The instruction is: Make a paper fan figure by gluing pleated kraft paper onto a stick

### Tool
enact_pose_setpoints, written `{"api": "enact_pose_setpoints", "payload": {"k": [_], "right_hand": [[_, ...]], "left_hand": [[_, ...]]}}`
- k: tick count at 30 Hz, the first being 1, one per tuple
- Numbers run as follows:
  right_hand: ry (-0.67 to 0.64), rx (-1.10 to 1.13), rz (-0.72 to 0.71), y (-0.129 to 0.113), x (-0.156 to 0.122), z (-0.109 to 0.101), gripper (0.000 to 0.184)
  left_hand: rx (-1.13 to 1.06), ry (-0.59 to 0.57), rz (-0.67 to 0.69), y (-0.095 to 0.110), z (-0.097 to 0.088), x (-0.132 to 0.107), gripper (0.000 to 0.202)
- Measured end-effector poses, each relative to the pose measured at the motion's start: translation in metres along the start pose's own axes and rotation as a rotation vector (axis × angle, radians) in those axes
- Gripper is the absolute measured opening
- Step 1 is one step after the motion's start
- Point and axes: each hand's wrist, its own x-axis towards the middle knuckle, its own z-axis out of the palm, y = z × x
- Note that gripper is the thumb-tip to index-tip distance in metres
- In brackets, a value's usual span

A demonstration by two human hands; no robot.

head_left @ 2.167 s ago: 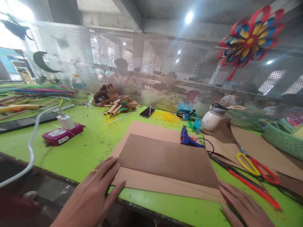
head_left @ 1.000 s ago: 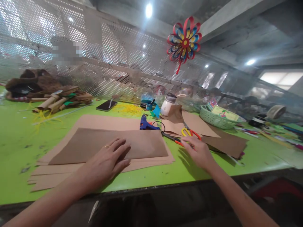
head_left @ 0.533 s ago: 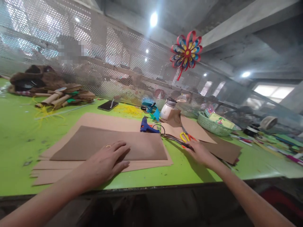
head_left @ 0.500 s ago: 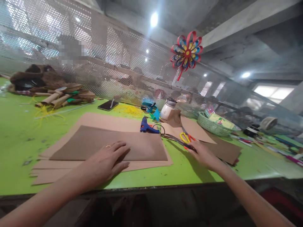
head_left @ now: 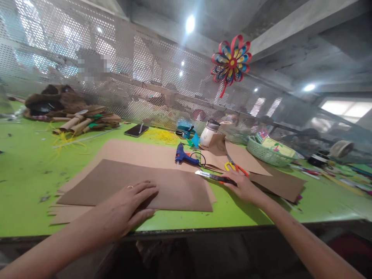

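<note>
My left hand [head_left: 136,203], a ring on one finger, rests fairly flat with fingers stretched on a folded brown paper sheet [head_left: 180,190]. Lighter brown sheets [head_left: 128,149] lie stacked beneath it. To the right, my right hand [head_left: 241,186] is closed around the dark handle of a utility knife [head_left: 210,176], its bright blade pointing left over the paper's right end. Just behind that hand lie scissors [head_left: 231,166] with yellow and orange handles. A blue glue gun [head_left: 186,156] lies on the lighter sheets beyond the folded paper.
On the green table [head_left: 23,186] are a phone [head_left: 136,130], yellow shreds [head_left: 161,135], a tape dispenser [head_left: 184,131], a white jug [head_left: 207,133] and a green basket [head_left: 269,155]. Paper rolls [head_left: 74,123] lie at left, more brown paper [head_left: 279,182] at right. A paper flower [head_left: 231,63] hangs above.
The utility knife in my right hand has swung so its blade lies nearer the folded paper. The folded paper has slid slightly toward me with my left hand on it.
</note>
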Motion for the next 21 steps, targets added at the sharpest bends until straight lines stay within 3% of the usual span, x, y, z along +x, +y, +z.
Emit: {"api": "enact_pose_setpoints", "payload": {"k": [6, 14, 18, 21], "right_hand": [[-0.076, 0.044, -0.028, -0.008, -0.022, -0.01, 0.023], [-0.198, 0.133, -0.002, -0.051, -0.073, -0.032, 0.023], [-0.191, 0.14, 0.022, -0.068, -0.1, -0.028, 0.026], [-0.169, 0.118, 0.046, -0.074, -0.114, -0.025, 0.026]], "left_hand": [[-0.008, -0.015, 0.0, -0.004, 0.004, 0.0, 0.047], [0.016, -0.064, 0.012, 0.009, -0.002, -0.011, 0.049], [0.073, -0.039, 0.095, 0.014, -0.006, -0.016, 0.046], [0.053, 0.028, 0.215, 0.014, -0.008, -0.004, 0.032]]}}
